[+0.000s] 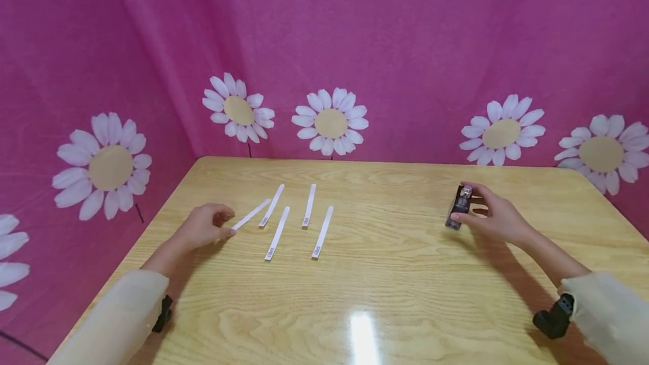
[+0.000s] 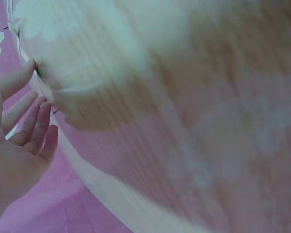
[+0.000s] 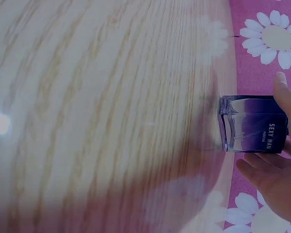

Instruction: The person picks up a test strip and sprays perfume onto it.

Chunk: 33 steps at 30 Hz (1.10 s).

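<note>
My left hand point(image 1: 205, 224) is at the left of the table, its thumb at the near end of a white perfume test strip point(image 1: 252, 214). Thumb and fingers stand apart in the left wrist view, where the hand point(image 2: 22, 131) shows its palm. Several more test strips point(image 1: 278, 234) lie to the right of that one, with small dark print on their near ends. Over the table's right side, my right hand point(image 1: 499, 218) grips a dark perfume bottle point(image 1: 459, 207) between thumb and fingers. The bottle point(image 3: 254, 124) is purple-tinted glass lettered "SEXY MAN" in the right wrist view.
The wooden table point(image 1: 385, 275) reflects a bright patch of light near its front. A pink cloth point(image 1: 405, 44) with large white daisies hangs behind it and along its left side. Each wrist wears a black device point(image 1: 555, 317).
</note>
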### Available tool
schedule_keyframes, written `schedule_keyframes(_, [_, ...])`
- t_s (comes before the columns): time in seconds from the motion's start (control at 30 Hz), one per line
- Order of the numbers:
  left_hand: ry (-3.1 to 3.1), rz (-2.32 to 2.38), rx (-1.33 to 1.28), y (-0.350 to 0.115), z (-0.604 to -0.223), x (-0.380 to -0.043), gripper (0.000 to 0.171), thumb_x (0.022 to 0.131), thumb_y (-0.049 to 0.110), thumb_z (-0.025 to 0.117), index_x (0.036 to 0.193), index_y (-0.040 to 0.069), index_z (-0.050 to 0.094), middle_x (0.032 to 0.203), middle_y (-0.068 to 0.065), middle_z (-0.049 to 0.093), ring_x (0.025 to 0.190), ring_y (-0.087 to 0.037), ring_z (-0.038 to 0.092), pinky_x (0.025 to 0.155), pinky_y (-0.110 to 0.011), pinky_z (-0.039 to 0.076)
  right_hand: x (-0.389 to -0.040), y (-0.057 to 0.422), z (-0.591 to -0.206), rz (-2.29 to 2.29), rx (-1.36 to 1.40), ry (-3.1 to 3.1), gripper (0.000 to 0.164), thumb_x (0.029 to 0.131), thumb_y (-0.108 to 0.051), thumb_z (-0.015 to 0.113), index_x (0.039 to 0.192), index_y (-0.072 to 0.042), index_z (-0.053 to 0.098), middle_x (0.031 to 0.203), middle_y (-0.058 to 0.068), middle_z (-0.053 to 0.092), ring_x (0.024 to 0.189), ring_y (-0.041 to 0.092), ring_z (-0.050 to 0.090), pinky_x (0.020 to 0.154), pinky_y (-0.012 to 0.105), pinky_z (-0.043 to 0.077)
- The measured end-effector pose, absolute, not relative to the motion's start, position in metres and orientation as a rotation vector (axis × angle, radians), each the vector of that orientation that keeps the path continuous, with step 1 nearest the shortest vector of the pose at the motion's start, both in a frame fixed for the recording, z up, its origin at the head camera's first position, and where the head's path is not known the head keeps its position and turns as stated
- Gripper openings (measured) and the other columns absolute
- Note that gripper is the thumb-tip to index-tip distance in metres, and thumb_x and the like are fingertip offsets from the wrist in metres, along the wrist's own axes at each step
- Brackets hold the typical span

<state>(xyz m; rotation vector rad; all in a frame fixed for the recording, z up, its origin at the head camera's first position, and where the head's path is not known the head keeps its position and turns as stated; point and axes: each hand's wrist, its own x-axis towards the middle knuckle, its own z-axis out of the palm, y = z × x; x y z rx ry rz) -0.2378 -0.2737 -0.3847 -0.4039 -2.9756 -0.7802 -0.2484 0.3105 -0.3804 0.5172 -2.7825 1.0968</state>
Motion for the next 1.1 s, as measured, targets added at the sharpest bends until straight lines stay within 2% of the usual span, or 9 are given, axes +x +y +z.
schedule_keyframes(0.1, [-2.988,-0.82,-0.367,-0.272,-0.384,-0.239,0.034,0.076,0.009,0.078,0.104,-0.007,0.067,0.091,-0.018,0.068,0.084,-0.025,0.062,0.074,-0.03,0.05,-0.247,0.311,-0.382,1.128,0.536,-2.759,0.07,0.084,-0.014,0.073,0.141,0.005,0.036,0.124,0.029,0.054,0.097,-0.018,0.048,0.086,0.022,0.057])
schedule_keyframes(0.17, [-3.004,-0.863,-0.342,-0.272,-0.383,-0.24,0.032,0.075,0.008,0.077,0.102,-0.007,0.067,0.089,-0.018,0.068,0.082,-0.023,0.061,0.072,-0.028,0.049,-0.248,0.311,-0.381,1.139,0.548,-2.75,0.071,0.084,-0.013,0.074,0.141,0.005,0.036,0.124,0.03,0.054,0.096,-0.024,0.042,0.084,0.016,0.055])
schedule_keyframes(0.23, [-3.022,-0.901,-0.316,-0.271,-0.381,-0.242,0.03,0.075,0.007,0.078,0.1,-0.006,0.068,0.088,-0.017,0.067,0.081,-0.021,0.06,0.07,-0.026,0.048,-0.249,0.31,-0.381,1.145,0.551,-2.746,0.071,0.083,-0.012,0.074,0.14,0.005,0.036,0.124,0.03,0.054,0.097,-0.021,0.045,0.085,0.019,0.056])
schedule_keyframes(0.3, [-3.04,-0.937,-0.287,-0.271,-0.38,-0.243,0.029,0.074,0.006,0.078,0.099,-0.006,0.068,0.087,-0.017,0.067,0.081,-0.019,0.059,0.069,-0.025,0.048,-0.25,0.31,-0.382,1.149,0.544,-2.747,0.072,0.083,-0.012,0.075,0.141,0.006,0.036,0.124,0.03,0.054,0.097,-0.02,0.045,0.087,0.028,0.057])
schedule_keyframes(0.37, [-3.056,-0.96,-0.274,-0.27,-0.378,-0.244,0.028,0.074,0.005,0.078,0.098,-0.006,0.069,0.087,-0.017,0.067,0.081,-0.019,0.059,0.068,-0.025,0.048,-0.252,0.311,-0.384,1.157,0.543,-2.742,0.073,0.082,-0.01,0.075,0.141,0.006,0.035,0.123,0.031,0.054,0.097,-0.02,0.046,0.086,0.031,0.058])
schedule_keyframes(0.63, [-3.103,-1.112,-0.284,-0.268,-0.368,-0.245,0.025,0.073,-0.003,0.076,0.095,-0.011,0.066,0.078,-0.017,0.067,0.067,-0.006,0.054,0.057,-0.017,0.045,-0.252,0.311,-0.385,1.189,0.554,-2.73,0.073,0.081,-0.009,0.076,0.14,0.005,0.036,0.122,0.029,0.055,0.095,-0.023,0.043,0.084,0.015,0.055])
schedule_keyframes(0.8, [-3.159,-1.133,-0.3,-0.271,-0.365,-0.247,0.027,0.073,-0.002,0.076,0.095,-0.012,0.064,0.078,-0.018,0.069,0.065,-0.003,0.054,0.057,-0.017,0.044,-0.253,0.311,-0.385,1.186,0.572,-2.729,0.074,0.08,-0.009,0.077,0.14,0.006,0.036,0.122,0.031,0.054,0.095,-0.022,0.044,0.084,0.019,0.057])
schedule_keyframes(0.93, [-3.206,-1.099,-0.273,-0.273,-0.361,-0.248,0.028,0.072,-0.001,0.077,0.094,-0.012,0.064,0.075,-0.011,0.068,0.064,-0.004,0.053,0.056,-0.017,0.042,-0.253,0.311,-0.385,1.176,0.565,-2.738,0.075,0.08,-0.01,0.077,0.14,0.006,0.036,0.121,0.03,0.055,0.095,-0.022,0.044,0.085,0.026,0.058])
schedule_keyframes(1.1, [-3.235,-1.155,-0.219,-0.269,-0.36,-0.251,0.026,0.07,-0.006,0.075,0.092,-0.013,0.062,0.071,-0.006,0.065,0.061,-0.006,0.053,0.055,-0.018,0.046,-0.253,0.313,-0.384,1.188,0.578,-2.726,0.073,0.08,-0.008,0.077,0.14,0.006,0.036,0.119,0.03,0.056,0.094,-0.022,0.045,0.083,0.017,0.056])
